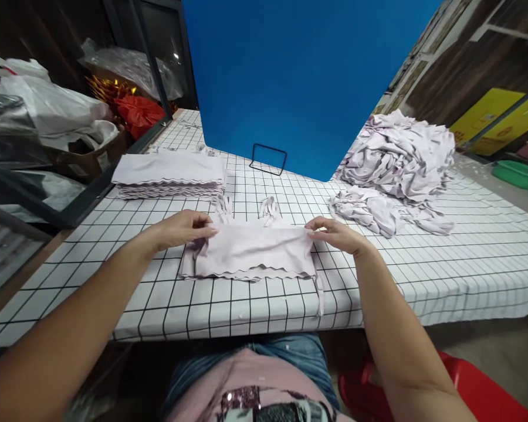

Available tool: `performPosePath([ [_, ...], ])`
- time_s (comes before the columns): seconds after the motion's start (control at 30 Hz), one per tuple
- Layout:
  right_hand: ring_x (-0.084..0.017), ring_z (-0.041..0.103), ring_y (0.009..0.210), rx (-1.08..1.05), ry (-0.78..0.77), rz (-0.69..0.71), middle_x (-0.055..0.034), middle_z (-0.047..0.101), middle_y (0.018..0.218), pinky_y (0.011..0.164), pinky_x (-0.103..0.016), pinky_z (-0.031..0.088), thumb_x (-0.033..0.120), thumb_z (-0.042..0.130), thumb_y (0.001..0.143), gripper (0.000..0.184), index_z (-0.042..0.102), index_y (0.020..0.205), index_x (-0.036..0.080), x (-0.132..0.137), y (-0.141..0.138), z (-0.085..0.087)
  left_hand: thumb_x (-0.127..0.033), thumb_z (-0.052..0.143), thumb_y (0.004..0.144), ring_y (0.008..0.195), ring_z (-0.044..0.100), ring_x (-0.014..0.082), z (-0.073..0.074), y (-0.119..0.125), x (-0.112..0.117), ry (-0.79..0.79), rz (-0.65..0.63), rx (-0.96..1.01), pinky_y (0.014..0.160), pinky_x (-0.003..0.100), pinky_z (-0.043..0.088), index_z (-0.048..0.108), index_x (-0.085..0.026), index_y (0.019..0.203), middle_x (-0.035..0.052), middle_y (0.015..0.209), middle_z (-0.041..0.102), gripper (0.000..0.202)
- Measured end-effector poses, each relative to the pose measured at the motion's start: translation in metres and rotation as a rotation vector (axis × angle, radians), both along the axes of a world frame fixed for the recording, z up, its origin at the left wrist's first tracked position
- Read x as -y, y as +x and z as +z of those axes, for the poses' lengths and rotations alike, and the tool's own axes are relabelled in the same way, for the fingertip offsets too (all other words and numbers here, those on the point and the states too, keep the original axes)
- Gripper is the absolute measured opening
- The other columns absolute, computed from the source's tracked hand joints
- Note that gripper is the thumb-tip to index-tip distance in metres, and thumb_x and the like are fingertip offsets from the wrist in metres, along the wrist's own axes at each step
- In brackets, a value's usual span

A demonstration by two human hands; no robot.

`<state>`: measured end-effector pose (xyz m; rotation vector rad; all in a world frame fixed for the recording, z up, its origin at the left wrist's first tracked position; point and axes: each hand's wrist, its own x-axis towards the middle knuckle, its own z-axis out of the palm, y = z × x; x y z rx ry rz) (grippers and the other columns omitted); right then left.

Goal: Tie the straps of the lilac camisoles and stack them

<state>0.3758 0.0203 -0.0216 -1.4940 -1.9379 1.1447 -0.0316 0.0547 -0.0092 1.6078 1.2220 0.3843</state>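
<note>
A pale pink strappy top (255, 249) with a wavy lower edge lies flat in front of me, on other pieces like it. My left hand (187, 227) pinches its upper left corner between thumb and fingers. At the upper right corner, my right hand (332, 231) has the cloth edge between thumb and forefinger. Thin straps (269, 210) stick out in loops beyond the top edge, and one strap (320, 293) hangs toward the table's front edge. Left of it, a neat stack of folded pale pink tops (169, 173) rests on the table.
A large heap of crumpled pale cloth (396, 155) sits at the right rear, with a smaller bunch (365, 211) before it. A blue board (299, 76) with a black wire stand (268, 159) rises behind. The checked tablecloth (475, 264) covers the table; a red stool (479, 381) stands below right.
</note>
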Motion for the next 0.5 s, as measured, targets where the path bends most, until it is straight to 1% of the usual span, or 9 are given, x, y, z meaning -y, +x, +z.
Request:
performPosePath([
  [0.1, -0.018, 0.056, 0.084, -0.042, -0.054, 0.012, -0.0032, 0.064, 0.089, 0.078, -0.033, 0.044, 0.046, 0.062, 0.085, 0.025, 0.067, 0.088, 0.021, 0.006, 0.001, -0.008, -0.047, 0.074, 0.073, 0.069, 0.062, 0.0148, -0.009, -0.004, -0.005, -0.033, 0.031, 0.009, 0.066, 0.025, 0.05, 0.07, -0.019, 0.084, 0.0036, 0.08, 0.069, 0.03],
  [0.17, -0.015, 0.054, 0.073, -0.083, -0.105, -0.014, -0.0019, 0.063, 0.08, 0.069, -0.03, 0.043, 0.047, 0.063, 0.084, 0.026, 0.065, 0.083, 0.021, 0.006, -0.001, -0.013, -0.048, 0.076, 0.07, 0.071, 0.062, 0.0145, -0.013, -0.007, -0.008, -0.035, 0.063, -0.007, 0.067, 0.025, 0.05, 0.07, -0.018, 0.084, 0.0037, 0.08, 0.069, 0.033],
  [0.23, -0.013, 0.052, 0.066, -0.11, -0.137, -0.082, -0.0006, 0.061, 0.074, 0.061, -0.028, 0.041, 0.045, 0.067, 0.081, 0.025, 0.063, 0.081, 0.021, 0.002, -0.004, -0.021, -0.046, 0.078, 0.068, 0.068, 0.059, 0.0129, -0.017, -0.007, -0.009, -0.019, 0.108, -0.033, 0.063, 0.023, 0.048, 0.07, -0.017, 0.083, 0.0026, 0.076, 0.067, 0.034],
  [0.3, -0.012, 0.052, 0.062, -0.13, -0.126, -0.183, 0.0008, 0.059, 0.07, 0.057, -0.026, 0.04, 0.041, 0.07, 0.078, 0.023, 0.061, 0.086, 0.021, -0.001, -0.006, -0.029, -0.043, 0.079, 0.067, 0.065, 0.056, 0.0112, -0.021, -0.005, -0.007, 0.028, 0.191, -0.035, 0.06, 0.021, 0.045, 0.068, -0.016, 0.085, 0.0007, 0.072, 0.063, 0.034],
  [0.33, -0.012, 0.053, 0.062, -0.132, -0.107, -0.243, 0.001, 0.06, 0.071, 0.057, -0.026, 0.041, 0.039, 0.07, 0.077, 0.024, 0.061, 0.091, 0.021, -0.001, -0.007, -0.033, -0.042, 0.08, 0.068, 0.065, 0.055, 0.0105, -0.022, -0.003, -0.004, 0.059, 0.242, -0.033, 0.059, 0.021, 0.043, 0.067, -0.016, 0.088, -0.0006, 0.07, 0.061, 0.035],
  [0.4, -0.013, 0.056, 0.065, -0.092, -0.04, -0.383, -0.0005, 0.063, 0.081, 0.058, -0.026, 0.043, 0.034, 0.069, 0.076, 0.029, 0.058, 0.101, 0.022, 0.004, -0.009, -0.036, -0.041, 0.08, 0.068, 0.065, 0.056, 0.0102, -0.024, 0.0, 0.004, 0.094, 0.336, -0.021, 0.06, 0.02, 0.043, 0.064, -0.017, 0.102, -0.0029, 0.07, 0.061, 0.045],
  [0.43, -0.013, 0.058, 0.067, -0.048, 0.004, -0.452, -0.0022, 0.065, 0.087, 0.059, -0.027, 0.044, 0.032, 0.067, 0.076, 0.031, 0.058, 0.103, 0.021, 0.011, -0.009, -0.036, -0.042, 0.081, 0.067, 0.067, 0.058, 0.0109, -0.024, 0.0, 0.009, 0.084, 0.372, -0.01, 0.061, 0.021, 0.045, 0.06, -0.019, 0.11, -0.0033, 0.071, 0.062, 0.053],
  [0.5, -0.014, 0.061, 0.068, 0.048, 0.057, -0.54, -0.0048, 0.067, 0.094, 0.059, -0.028, 0.045, 0.034, 0.062, 0.08, 0.025, 0.057, 0.101, 0.021, 0.029, -0.012, -0.031, -0.044, 0.083, 0.064, 0.07, 0.062, 0.0132, -0.025, -0.001, 0.019, 0.02, 0.415, 0.009, 0.064, 0.022, 0.048, 0.054, -0.02, 0.119, -0.0026, 0.074, 0.066, 0.067],
])
